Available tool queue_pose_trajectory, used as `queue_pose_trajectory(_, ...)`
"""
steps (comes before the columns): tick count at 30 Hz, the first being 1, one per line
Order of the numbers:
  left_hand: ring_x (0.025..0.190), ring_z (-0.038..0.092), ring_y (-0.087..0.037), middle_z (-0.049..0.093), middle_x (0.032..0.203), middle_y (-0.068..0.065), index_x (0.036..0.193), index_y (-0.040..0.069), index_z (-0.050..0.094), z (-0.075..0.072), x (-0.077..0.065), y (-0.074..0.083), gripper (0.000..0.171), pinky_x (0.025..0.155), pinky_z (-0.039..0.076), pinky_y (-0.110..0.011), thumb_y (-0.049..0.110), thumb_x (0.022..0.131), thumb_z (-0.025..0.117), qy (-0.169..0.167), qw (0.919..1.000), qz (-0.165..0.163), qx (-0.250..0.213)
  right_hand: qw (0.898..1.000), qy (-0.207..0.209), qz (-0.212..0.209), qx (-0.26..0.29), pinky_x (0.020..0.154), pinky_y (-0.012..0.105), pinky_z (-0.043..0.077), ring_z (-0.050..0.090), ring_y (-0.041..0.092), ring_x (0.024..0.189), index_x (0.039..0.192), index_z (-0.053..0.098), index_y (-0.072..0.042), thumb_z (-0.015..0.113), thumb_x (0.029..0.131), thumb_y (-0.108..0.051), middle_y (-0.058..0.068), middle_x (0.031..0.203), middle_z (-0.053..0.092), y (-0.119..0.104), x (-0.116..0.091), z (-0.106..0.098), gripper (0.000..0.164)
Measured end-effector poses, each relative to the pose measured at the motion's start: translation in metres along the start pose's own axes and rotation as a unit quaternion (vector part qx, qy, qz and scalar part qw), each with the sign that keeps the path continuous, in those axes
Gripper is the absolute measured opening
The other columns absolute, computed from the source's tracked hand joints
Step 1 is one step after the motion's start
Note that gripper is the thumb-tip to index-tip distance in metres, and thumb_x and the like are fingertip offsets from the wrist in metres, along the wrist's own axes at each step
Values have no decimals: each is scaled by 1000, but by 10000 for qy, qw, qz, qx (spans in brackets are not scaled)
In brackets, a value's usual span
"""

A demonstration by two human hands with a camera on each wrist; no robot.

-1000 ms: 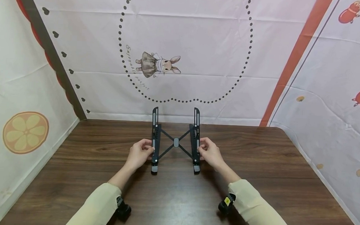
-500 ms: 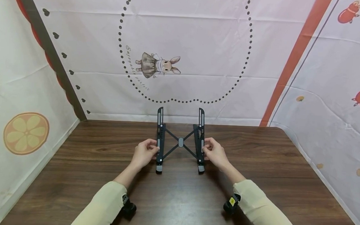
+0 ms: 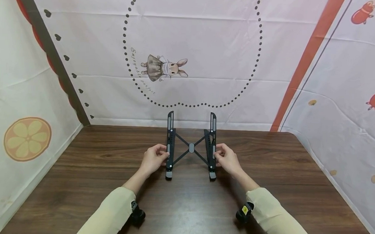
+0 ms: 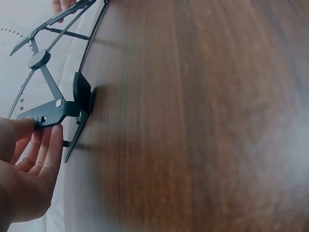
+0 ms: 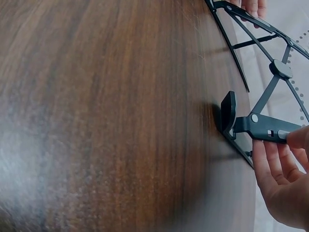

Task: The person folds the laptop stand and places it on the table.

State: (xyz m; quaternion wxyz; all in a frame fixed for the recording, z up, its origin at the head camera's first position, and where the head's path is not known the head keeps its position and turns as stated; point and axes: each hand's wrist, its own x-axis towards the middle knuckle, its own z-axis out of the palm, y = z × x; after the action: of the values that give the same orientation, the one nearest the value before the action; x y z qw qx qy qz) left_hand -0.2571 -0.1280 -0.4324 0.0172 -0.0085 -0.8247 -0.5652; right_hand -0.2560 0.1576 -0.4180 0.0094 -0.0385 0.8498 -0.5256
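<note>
A black folding laptop stand (image 3: 191, 147) with grey pads and an X-shaped brace stands unfolded on the wooden table, its two side arms raised. My left hand (image 3: 154, 159) pinches the left arm near its lower half, thumb on top and fingers beneath, as the left wrist view shows at the stand's arm (image 4: 46, 114). On the other side, my right hand (image 3: 227, 161) grips the right arm the same way; in the right wrist view its thumb lies on the bar (image 5: 270, 129) and the fingers support it from below. The upturned front lips face the person.
The brown wooden table (image 3: 183, 207) extends around the stand. Behind it hangs a white printed cloth (image 3: 209, 55) with a rabbit picture, and similar cloth walls flank both sides. Small black cameras (image 3: 137, 214) sit at the wrists over cream sleeves.
The stand has shifted a little to the right along the table, with both hands moving along on its arms. Its shape and both grips look the same.
</note>
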Motion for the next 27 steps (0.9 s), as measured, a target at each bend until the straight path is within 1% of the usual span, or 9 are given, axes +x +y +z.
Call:
queue_pose_trajectory(8,70,64,-16,67,86,-9,108,3,61,2,4,-2,23,61,55,-28,9,86,63,21,9999,-93,123,9999,6,-22,170,69,39,55,61,21,79,119,51,-2,51,92,-5,15,95,59,0,0,-2,27)
queue_pose_trajectory(16,70,64,-16,67,87,-9,109,3,61,2,4,-2,23,60,55,-27,10,87,62,25,9999,-125,96,9996,57,119,247,69,38,55,62,20,78,116,53,0,52,92,-6,14,94,59,1,1,-1,25)
queue_pose_trajectory(23,69,65,-16,67,86,-10,110,0,61,3,4,-2,25,60,55,-28,10,87,62,0,9999,-123,55,9988,96,246,407,71,38,55,62,17,75,114,54,3,53,91,-7,12,93,57,3,2,0,25)
queue_pose_trajectory(27,68,64,-16,66,85,-10,108,-1,61,3,4,-1,24,60,55,-28,9,87,62,11,9999,-148,45,9982,120,315,486,70,38,55,62,17,74,113,55,2,54,91,-7,12,93,57,3,3,0,24)
